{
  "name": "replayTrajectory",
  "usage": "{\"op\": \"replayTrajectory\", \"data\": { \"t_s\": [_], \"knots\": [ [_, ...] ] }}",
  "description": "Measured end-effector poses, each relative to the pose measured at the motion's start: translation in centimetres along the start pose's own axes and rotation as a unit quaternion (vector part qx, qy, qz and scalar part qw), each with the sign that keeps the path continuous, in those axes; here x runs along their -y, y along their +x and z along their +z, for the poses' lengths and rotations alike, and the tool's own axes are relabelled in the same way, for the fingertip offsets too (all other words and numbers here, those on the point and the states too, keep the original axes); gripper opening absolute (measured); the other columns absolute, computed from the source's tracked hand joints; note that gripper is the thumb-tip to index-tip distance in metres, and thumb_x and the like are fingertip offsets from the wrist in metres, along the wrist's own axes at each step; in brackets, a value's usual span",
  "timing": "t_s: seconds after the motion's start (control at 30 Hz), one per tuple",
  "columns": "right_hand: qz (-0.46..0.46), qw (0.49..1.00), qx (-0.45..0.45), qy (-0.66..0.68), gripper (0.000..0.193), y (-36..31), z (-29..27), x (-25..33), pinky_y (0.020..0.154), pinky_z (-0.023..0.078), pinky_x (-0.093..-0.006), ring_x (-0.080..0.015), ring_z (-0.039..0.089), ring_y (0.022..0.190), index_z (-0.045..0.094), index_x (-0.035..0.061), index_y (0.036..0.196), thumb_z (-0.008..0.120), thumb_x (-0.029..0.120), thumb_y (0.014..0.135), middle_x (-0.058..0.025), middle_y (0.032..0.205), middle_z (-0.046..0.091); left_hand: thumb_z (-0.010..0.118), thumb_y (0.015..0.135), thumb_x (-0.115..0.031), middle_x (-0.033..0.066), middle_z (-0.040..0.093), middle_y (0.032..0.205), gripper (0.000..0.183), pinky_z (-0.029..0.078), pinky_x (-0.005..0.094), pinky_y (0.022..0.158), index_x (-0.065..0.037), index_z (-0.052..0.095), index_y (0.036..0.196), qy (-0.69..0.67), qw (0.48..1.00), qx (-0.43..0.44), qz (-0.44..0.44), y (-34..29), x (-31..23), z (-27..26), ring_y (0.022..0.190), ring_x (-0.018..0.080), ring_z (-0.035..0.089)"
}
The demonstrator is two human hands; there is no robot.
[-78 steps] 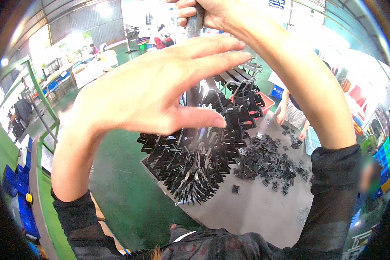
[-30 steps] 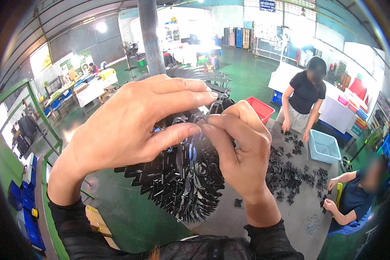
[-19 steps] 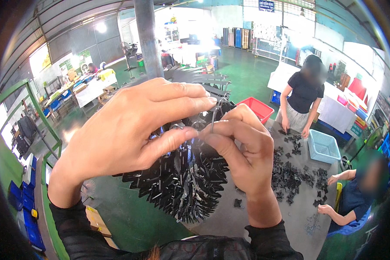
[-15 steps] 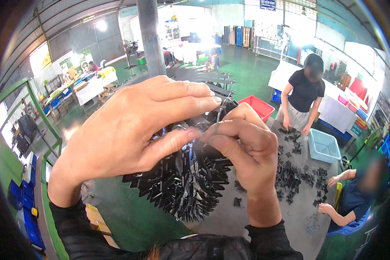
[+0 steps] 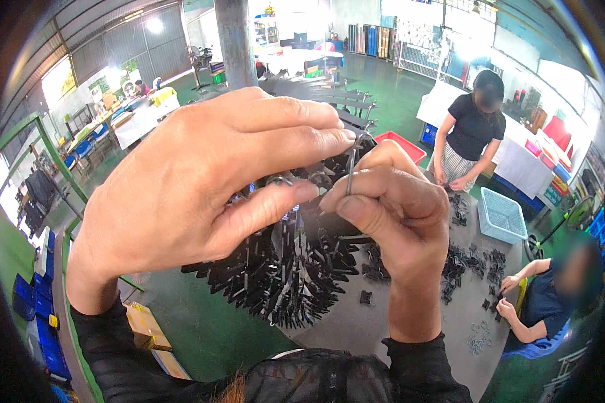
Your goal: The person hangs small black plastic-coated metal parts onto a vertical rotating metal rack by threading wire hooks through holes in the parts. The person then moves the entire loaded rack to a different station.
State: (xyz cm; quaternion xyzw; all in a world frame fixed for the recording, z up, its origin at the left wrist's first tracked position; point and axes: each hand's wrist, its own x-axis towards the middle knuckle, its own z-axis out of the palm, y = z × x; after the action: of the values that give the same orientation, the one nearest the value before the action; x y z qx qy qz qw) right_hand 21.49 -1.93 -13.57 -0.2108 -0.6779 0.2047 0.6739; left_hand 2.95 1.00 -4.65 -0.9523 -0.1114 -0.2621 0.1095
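Observation:
In front of me, my right hand (image 5: 390, 208) pinches a thin bent metal wire (image 5: 350, 171) between thumb and forefinger. The wire's upper end meets a small black piece (image 5: 363, 140). My left hand (image 5: 215, 168) arches over from the left, its fingertips on that black piece and its thumb tip close to the right fingers. Between its thumb and fingers a dark part and a shiny metal bit (image 5: 279, 180) show in part. Below and behind my hands hangs a dense round cluster of black pieces (image 5: 282, 282), partly hidden by them.
Loose black pieces (image 5: 474, 258) and a heap of metal wires (image 5: 479, 337) lie on the grey table (image 5: 410, 366). A light-blue basket (image 5: 502, 215) and a red bin (image 5: 403, 144) stand beyond. One co-worker (image 5: 477, 127) stands; another (image 5: 551, 295) sits right. A pillar (image 5: 235, 43) rises ahead.
My hands have shifted slightly, the right one a little to the right with the wire. The seated co-worker's hands have come together on a small dark piece.

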Motion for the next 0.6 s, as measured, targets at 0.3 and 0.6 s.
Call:
{"op": "replayTrajectory", "data": {
  "t_s": [0.3, 0.6],
  "knots": [
    [0.009, 0.998, 0.036, -0.049, 0.005, 0.45, 0.11, 0.51, 0.065, 0.034, -0.0262, -0.0139, 0.044, 0.069, 0.061, -0.0034, 0.069, 0.062, 0.002, 0.068, -0.0068, 0.070, 0.059, 0.064, 0.066, -0.003, 0.0126, 0.059, 0.110, 0.045, 0.046, 0.0367, 0.082, -0.005, 0.060, 0.110, 0.003, 1.000, -0.012, 0.005, -0.83, 0.40, 0.18, 0.097, 0.0308, 0.058],
    [0.056, 0.997, 0.053, -0.031, 0.016, 0.58, -0.48, 0.76, 0.073, 0.034, -0.0271, -0.0143, 0.044, 0.069, 0.061, -0.0031, 0.066, 0.063, 0.012, 0.064, -0.0052, 0.066, 0.058, 0.063, 0.068, -0.006, 0.0133, 0.058, 0.111, 0.044, 0.046, 0.0370, 0.082, -0.006, 0.059, 0.112, 0.048, 0.999, -0.007, 0.012, -1.06, 1.02, 0.06, 0.096, 0.0302, 0.058]
  ]
}}
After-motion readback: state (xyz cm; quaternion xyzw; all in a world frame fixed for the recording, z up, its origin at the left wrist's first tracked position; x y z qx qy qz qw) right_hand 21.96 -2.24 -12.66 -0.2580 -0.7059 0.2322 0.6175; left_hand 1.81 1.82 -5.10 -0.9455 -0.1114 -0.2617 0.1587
